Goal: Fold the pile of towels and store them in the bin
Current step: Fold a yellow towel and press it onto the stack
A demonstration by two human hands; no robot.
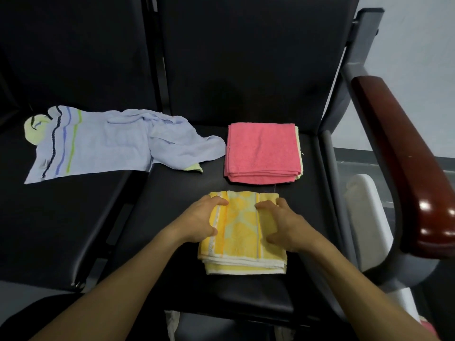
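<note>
A folded yellow towel lies on the front of the black seat. My left hand grips its left side and my right hand grips its right side, fingers and thumbs curled onto the cloth. Behind it sits a folded pink towel, stacked on a pale one that shows only at its right edge. An unfolded light blue towel with dark, blue and green stripes sprawls over the left seat. A white bin stands low on the right, partly hidden by the armrest.
Black backrests rise behind the seats. A grey frame post and a dark red wooden armrest stand between the seat and the bin. The floor shows below the seat's front edge.
</note>
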